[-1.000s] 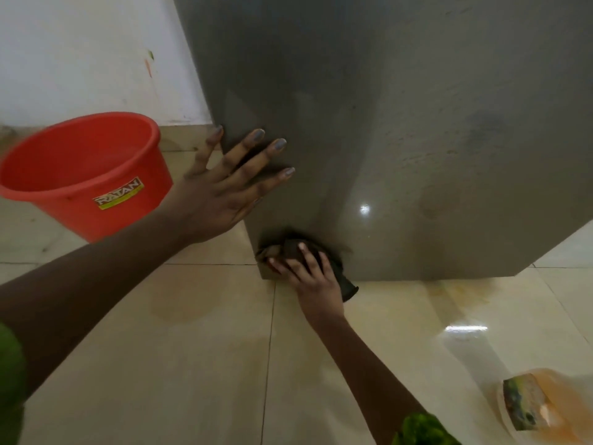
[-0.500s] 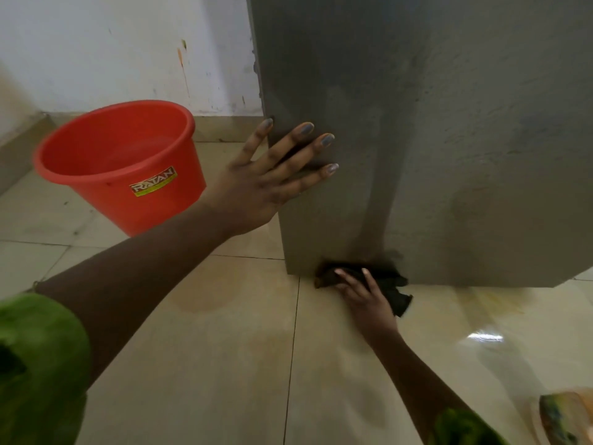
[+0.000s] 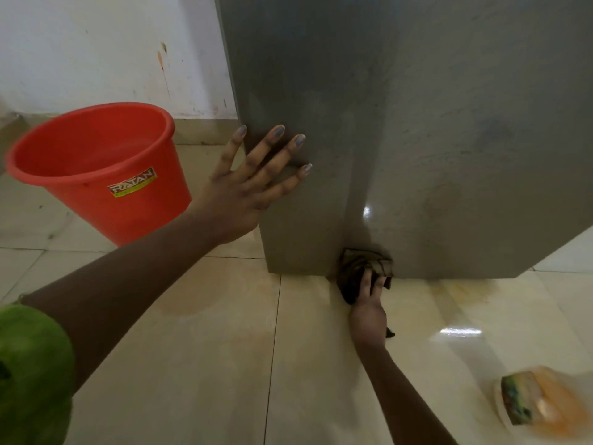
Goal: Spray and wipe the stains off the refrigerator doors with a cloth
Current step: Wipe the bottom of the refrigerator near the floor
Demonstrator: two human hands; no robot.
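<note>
The grey refrigerator door (image 3: 417,130) fills the upper right, with dull smudges and streaks on its lower part. My left hand (image 3: 250,187) lies flat against the door's left edge, fingers spread, holding nothing. My right hand (image 3: 369,303) presses a dark crumpled cloth (image 3: 362,268) against the door's bottom edge, just above the floor. An orange-tinted plastic bottle with a green label (image 3: 539,403) lies blurred on the floor at the lower right; its top is out of view.
A red plastic bucket (image 3: 96,168) with water in it stands on the tiled floor to the left of the refrigerator. A white wall with small stains runs behind it. The tiles (image 3: 465,316) below the door look wet and shiny.
My right hand has slid the cloth to the right along the door's bottom edge, away from the left corner. My left hand stays flat on the door's left edge.
</note>
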